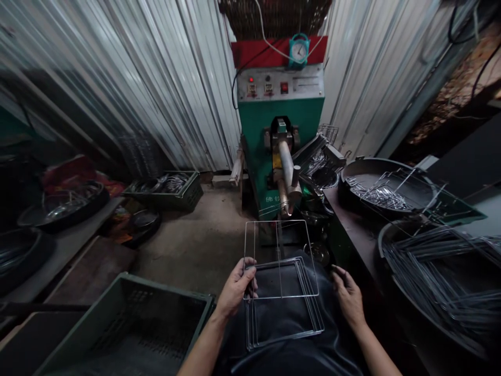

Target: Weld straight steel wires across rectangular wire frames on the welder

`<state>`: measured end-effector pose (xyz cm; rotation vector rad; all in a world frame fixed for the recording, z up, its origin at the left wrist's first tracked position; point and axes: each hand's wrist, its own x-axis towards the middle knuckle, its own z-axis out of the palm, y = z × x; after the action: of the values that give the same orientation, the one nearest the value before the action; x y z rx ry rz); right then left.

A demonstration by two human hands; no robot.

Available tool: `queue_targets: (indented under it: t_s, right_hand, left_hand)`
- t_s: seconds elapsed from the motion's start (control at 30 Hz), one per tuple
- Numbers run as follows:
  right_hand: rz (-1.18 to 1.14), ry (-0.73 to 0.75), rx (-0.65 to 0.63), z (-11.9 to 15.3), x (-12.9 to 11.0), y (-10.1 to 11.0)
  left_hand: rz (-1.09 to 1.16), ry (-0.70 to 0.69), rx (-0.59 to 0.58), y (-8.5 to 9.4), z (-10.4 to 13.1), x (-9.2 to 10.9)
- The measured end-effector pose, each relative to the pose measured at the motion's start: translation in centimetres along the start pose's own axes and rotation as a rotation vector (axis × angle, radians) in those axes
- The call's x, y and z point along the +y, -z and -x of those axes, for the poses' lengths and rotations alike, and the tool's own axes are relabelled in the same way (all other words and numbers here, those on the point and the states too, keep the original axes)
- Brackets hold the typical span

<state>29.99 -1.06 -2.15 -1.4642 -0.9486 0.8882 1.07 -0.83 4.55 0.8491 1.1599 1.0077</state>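
My left hand grips the left side of a rectangular wire frame, which has thin crosswires near its left and middle. Beneath it, a stack of similar wire frames lies on the dark apron over my lap. To the right of the frames, my right hand is off them, fingers loosely apart with nothing in them. Just beyond the held frame stands a green spot welding machine, its electrode arm pointing toward me.
On the right, a round basin holds small wire pieces and a larger basin holds wire frames. A green plastic crate stands at lower left. Another crate with metal parts sits farther back. A teal clock hangs on the machine.
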Motion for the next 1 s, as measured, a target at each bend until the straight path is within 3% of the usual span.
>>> queue_targets:
  t_s: [0.13,0.27,0.33,0.43,0.5,0.57,0.67,0.8,1.0]
  right_hand:
    - [0.047,0.048,-0.005,-0.3,1.2,-0.7]
    - [0.136,0.155,-0.123,-0.6,-2.1,-1.3]
    - [0.225,0.328,-0.294,-0.3,-4.6,-1.9]
    - [0.43,0.53,-0.673,0.3,-7.8,-2.7]
    - [0.558,0.563,-0.876,0.6,-9.1,-3.0]
    - [0.663,0.567,-0.989,0.8,-9.6,-3.1]
    - [0.756,0.566,-1.046,0.8,-9.6,-3.2]
    - [0.841,0.526,-1.012,0.7,-9.8,-3.7]
    - [0.839,0.448,-1.044,0.8,-11.0,-4.2]
  left_hand:
    - [0.001,0.002,0.07,0.7,-0.1,0.3]
    - [0.001,0.02,0.1,1.1,-0.4,0.6]
    - [-0.008,0.039,0.072,0.9,-0.5,0.6]
    - [-0.017,0.05,0.018,0.6,-0.7,0.7]
    - [-0.013,0.041,0.005,0.4,-0.7,0.9]
    - [-0.013,0.033,0.011,0.5,-0.7,1.1]
    - [-0.022,0.042,0.011,0.6,-0.6,1.2]
    - [-0.002,0.06,0.008,0.5,-0.7,0.9]
    - [0.028,0.085,0.002,0.6,-1.0,0.6]
